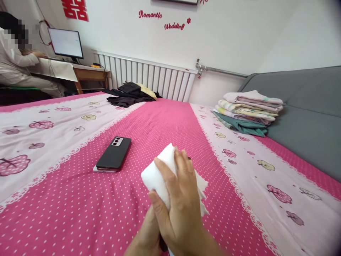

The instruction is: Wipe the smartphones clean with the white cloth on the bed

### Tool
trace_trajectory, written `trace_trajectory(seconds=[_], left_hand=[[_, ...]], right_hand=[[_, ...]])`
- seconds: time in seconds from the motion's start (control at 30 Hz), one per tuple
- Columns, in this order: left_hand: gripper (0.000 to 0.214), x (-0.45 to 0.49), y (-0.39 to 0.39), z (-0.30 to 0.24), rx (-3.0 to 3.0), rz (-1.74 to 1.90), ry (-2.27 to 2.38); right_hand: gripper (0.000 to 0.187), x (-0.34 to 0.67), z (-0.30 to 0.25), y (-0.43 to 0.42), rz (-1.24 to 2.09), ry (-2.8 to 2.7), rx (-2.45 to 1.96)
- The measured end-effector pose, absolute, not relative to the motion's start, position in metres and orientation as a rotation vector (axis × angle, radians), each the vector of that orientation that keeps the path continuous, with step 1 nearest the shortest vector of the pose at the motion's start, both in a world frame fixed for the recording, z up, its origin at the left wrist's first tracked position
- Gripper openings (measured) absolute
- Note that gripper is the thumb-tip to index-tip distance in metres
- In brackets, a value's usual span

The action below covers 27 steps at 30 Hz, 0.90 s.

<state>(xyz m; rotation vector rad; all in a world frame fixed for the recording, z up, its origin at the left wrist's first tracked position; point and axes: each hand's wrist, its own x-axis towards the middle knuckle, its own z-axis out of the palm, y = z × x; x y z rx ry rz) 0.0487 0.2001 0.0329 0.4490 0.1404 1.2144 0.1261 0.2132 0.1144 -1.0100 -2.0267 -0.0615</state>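
Observation:
Pressed over a white tissue (157, 177) is my right hand (181, 199), its fingers bent around the folded sheet. The tissue's ragged edge sticks out on the right side. Underneath, my left hand (147, 231) is closed from below, most of its fingers hidden by the right hand. A bit of something dark shows between the two wrists and near the right fingertips, too covered to identify. To the left of my hands, a black phone (113, 154) lies with its camera side up on top of a thin, light-coloured item (105, 170).
Pink dotted bedding (165, 121) spreads beneath everything. Dark clothes (128, 94) lie heaped at the far edge by a white radiator (146, 73). Folded cloths (247, 110) are stacked against a grey headboard (306, 103). A person (16, 60) sits at a desk with a monitor (66, 42).

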Motion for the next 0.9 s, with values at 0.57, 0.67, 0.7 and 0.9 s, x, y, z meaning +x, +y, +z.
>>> trace_trajectory(seconds=[0.57, 0.67, 0.7, 0.9], left_hand=[[0.069, 0.018, 0.212, 0.067, 0.558, 1.196, -0.270], [0.082, 0.003, 0.217, 0.070, 0.623, 1.249, -0.348], [0.085, -0.001, 0.219, 0.071, 0.640, 1.263, -0.363], [0.088, -0.015, 0.224, 0.076, 0.621, 1.306, -0.264]], right_hand=[[0.047, 0.127, 0.104, 0.237, -0.031, -1.944, -1.087], [0.051, 0.119, 0.098, 0.231, 0.006, -2.073, -1.025], [0.052, 0.117, 0.096, 0.228, 0.010, -2.119, -0.995], [0.055, 0.110, 0.091, 0.216, 0.027, -2.319, -0.823]])
